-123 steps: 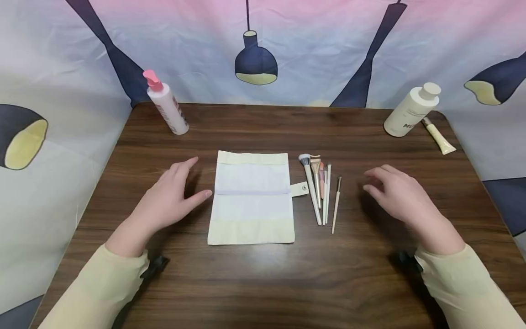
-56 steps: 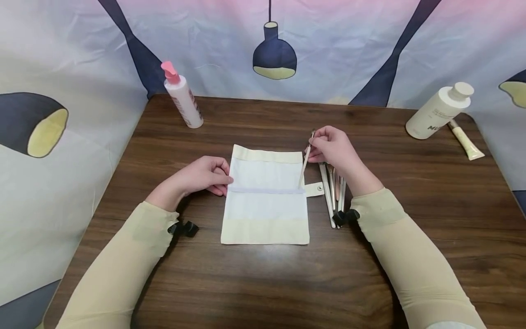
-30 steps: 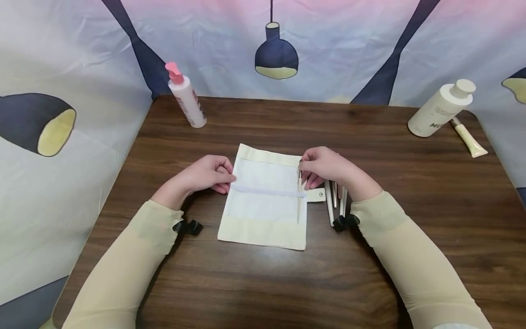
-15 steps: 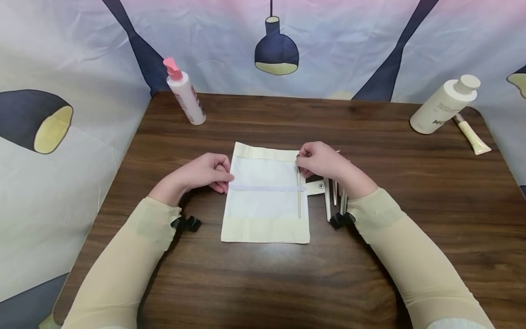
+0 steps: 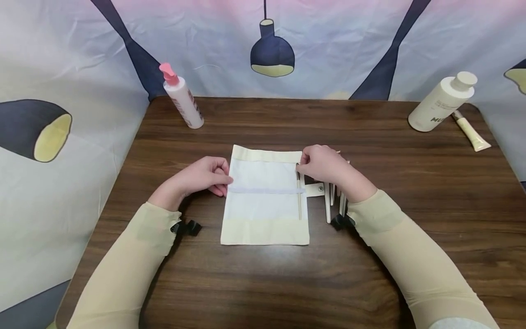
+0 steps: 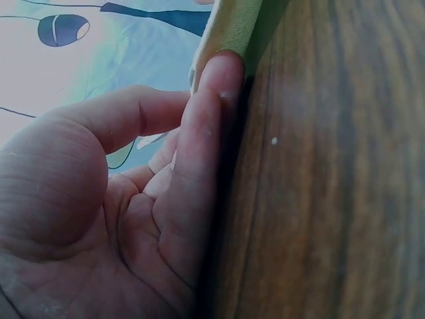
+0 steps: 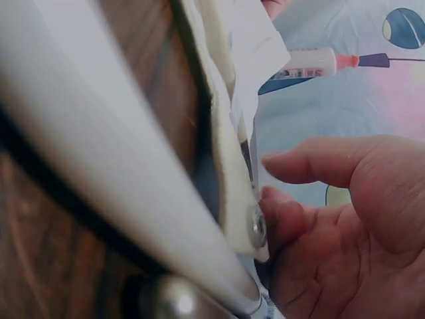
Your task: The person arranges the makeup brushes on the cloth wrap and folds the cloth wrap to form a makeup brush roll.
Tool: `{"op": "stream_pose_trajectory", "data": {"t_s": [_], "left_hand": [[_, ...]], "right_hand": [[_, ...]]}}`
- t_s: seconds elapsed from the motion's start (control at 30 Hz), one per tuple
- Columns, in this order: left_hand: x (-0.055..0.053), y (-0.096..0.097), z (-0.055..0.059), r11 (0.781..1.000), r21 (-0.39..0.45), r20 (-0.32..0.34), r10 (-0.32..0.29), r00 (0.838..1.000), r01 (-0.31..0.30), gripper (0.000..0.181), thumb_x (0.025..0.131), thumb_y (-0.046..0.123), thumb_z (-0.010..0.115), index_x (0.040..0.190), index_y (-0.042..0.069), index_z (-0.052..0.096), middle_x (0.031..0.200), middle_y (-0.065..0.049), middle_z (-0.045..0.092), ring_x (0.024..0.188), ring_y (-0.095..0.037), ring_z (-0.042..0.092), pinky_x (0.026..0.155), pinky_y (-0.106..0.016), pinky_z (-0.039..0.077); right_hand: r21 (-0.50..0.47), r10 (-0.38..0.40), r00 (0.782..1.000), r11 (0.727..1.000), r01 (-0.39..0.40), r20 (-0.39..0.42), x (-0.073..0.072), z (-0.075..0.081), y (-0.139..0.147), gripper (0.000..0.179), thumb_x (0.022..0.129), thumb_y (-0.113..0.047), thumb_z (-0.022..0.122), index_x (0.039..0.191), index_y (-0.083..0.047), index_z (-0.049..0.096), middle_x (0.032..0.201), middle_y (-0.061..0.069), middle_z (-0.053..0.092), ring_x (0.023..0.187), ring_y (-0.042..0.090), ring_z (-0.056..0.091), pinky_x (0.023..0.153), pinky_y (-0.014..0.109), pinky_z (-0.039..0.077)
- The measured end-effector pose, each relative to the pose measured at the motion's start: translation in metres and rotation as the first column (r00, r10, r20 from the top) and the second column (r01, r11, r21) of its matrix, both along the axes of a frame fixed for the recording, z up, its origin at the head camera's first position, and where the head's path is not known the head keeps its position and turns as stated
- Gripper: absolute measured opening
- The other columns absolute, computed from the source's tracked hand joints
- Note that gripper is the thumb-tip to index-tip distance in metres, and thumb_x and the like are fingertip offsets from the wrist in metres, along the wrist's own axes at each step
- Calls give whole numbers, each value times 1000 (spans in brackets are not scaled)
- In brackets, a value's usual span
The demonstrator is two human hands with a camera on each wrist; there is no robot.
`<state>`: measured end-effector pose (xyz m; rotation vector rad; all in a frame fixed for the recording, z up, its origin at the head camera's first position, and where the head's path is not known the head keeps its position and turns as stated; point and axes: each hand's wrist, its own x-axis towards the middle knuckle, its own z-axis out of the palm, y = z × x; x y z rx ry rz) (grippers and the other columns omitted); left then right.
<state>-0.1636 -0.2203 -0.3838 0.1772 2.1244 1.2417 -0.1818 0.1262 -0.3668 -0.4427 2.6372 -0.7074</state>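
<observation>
A cream fabric brush roll (image 5: 263, 205) lies unfolded on the table, a pale elastic band (image 5: 263, 190) across its middle. My left hand (image 5: 205, 176) pinches its left edge between thumb and fingers; the left wrist view shows that edge (image 6: 229, 26) slightly raised. One slim makeup brush (image 5: 299, 203) lies upright along the roll's right side, passing under the band. At its dark tip is my right hand (image 5: 324, 164), thumb and forefinger parted in the right wrist view. The snap tab (image 7: 232, 199) sits beside these fingers. Several other makeup brushes (image 5: 327, 205) lie partly hidden under my right wrist.
A pink-topped pump bottle (image 5: 182, 103) stands at the back left of the wooden table (image 5: 263, 283). At the back right are a white capped bottle (image 5: 441, 103) and a small cream tube (image 5: 471, 132). A printed cloth hangs behind.
Both hands came in from the sides to the roll. My right hand took the slim brush, brought it over the roll and slid it under the band; its thumb and forefinger are now parted.
</observation>
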Motion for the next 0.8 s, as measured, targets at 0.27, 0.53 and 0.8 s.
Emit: {"op": "stream_pose_trajectory", "data": {"t_s": [0.27, 0.53, 0.8], "left_hand": [[3, 0, 1, 999, -15, -28, 28, 999, -29, 20, 102, 17, 65, 102, 0, 54, 81, -15, 74, 70, -22, 73, 69, -37, 65], [1, 4, 2, 1000, -29, -45, 10, 999, -11, 20, 101, 17, 64, 101, 0, 54, 80, -14, 74, 69, -23, 73, 67, -35, 65], [1, 3, -3, 1000, -13, -27, 28, 999, -28, 22, 102, 18, 64, 101, 0, 52, 78, -14, 73, 67, -21, 72, 67, -36, 65]], "right_hand": [[-95, -79, 997, 992, 80, 9, 2, 22, 29, 19, 100, -26, 64, 92, -8, 62, 67, 9, 63, 58, 24, 64, 60, 35, 51], [-29, -70, 997, 997, 71, 34, 16, 13, 80, 16, 97, -20, 59, 89, -7, 64, 67, 6, 64, 56, 19, 63, 55, 32, 50], [152, -41, 996, 988, 28, 82, 9, 5, 98, 23, 98, -26, 61, 87, -6, 65, 63, 5, 63, 54, 17, 64, 57, 33, 49]]}}
